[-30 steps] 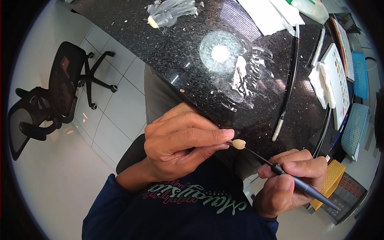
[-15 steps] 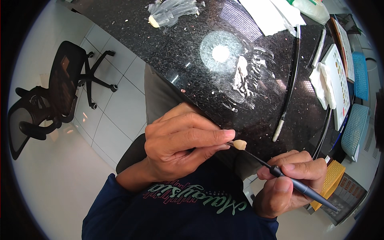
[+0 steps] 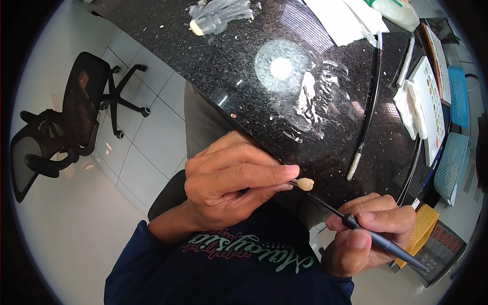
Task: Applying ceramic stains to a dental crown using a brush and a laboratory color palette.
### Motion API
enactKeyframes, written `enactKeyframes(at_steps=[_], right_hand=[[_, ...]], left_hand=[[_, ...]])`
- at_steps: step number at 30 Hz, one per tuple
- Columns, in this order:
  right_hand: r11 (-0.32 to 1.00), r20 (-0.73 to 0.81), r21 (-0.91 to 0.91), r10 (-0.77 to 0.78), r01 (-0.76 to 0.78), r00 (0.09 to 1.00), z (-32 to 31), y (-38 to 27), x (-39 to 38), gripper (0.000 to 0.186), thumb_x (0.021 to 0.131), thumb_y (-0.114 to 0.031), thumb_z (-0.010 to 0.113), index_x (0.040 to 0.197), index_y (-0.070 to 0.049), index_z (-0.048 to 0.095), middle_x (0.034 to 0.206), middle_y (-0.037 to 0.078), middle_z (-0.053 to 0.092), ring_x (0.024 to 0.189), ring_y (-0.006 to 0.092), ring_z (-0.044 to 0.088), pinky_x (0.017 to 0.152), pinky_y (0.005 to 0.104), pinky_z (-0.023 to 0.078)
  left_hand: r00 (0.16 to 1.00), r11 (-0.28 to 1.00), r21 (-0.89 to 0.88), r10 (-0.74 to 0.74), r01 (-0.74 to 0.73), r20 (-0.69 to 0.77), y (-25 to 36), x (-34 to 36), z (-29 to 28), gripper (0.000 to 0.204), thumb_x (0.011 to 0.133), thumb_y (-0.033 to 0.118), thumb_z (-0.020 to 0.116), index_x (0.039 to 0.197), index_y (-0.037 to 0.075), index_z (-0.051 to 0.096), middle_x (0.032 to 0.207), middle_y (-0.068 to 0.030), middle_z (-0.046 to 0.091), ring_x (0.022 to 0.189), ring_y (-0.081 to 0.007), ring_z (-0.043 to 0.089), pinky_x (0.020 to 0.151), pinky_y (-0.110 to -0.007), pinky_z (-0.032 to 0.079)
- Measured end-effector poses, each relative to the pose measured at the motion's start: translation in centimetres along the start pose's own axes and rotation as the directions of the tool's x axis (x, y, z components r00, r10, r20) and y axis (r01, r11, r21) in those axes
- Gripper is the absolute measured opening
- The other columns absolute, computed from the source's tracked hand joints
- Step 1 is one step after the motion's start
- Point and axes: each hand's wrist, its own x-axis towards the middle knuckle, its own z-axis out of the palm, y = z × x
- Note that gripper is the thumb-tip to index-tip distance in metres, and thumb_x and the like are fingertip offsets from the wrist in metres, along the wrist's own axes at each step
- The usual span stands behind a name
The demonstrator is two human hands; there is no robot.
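Between its thumb and fingers, my left hand (image 3: 236,183) pinches a thin dark holder whose end carries a cream tooth-shaped dental crown (image 3: 305,184). Most of that holder is hidden inside the fingers, so I cannot tell its kind. My right hand (image 3: 373,231) grips a fine-tipped brush (image 3: 386,243) with a blue-grey tapered handle and a slim black shaft. The brush points up and left, its tip just below the crown with a small gap between them. Both hands are in front of the table's near edge, over my lap.
On the speckled black table (image 3: 223,66) lie a white paste smear (image 3: 306,96), crumbs and a black tube with a pale end (image 3: 354,166). Crumpled tissue (image 3: 410,109), a white palette (image 3: 429,101) and blue baskets (image 3: 452,168) stand right. A black office chair (image 3: 81,101) is left.
The brush tip has drawn slightly down and away from the crown, leaving a small gap. My left hand and the crown have barely shifted.
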Motion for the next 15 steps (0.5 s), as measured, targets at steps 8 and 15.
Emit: enactKeyframes(at_steps=[8,15], right_hand=[[0.982,0.163,0.186,-0.072,0.041,0.984,-1.5,0.3,0.6,0.024,0.072,0.003,0.068,0.09,0.008,0.052,0.069,0.018,0.06,0.058,0.022,0.066,0.053,0.029,0.057],[0.986,0.153,0.166,-0.056,0.03,0.987,-1.5,0.3,0.5,0.023,0.072,0.002,0.068,0.089,0.008,0.053,0.069,0.018,0.06,0.059,0.022,0.066,0.052,0.0279,0.057]], left_hand=[[1.0,1.0,-0.009,-0.005,0.005,-0.004,0.1,0.0,0.1,0.017,0.071,0.008,0.077,0.087,0.006,0.07,0.07,-0.0044,0.065,0.057,-0.0101,0.051,0.05,-0.022,0.036],[1.0,1.0,-0.006,-0.003,0.003,-0.001,0.0,0.0,0.0,0.017,0.071,0.009,0.077,0.087,0.006,0.07,0.07,-0.0044,0.065,0.057,-0.01,0.051,0.05,-0.022,0.036]])
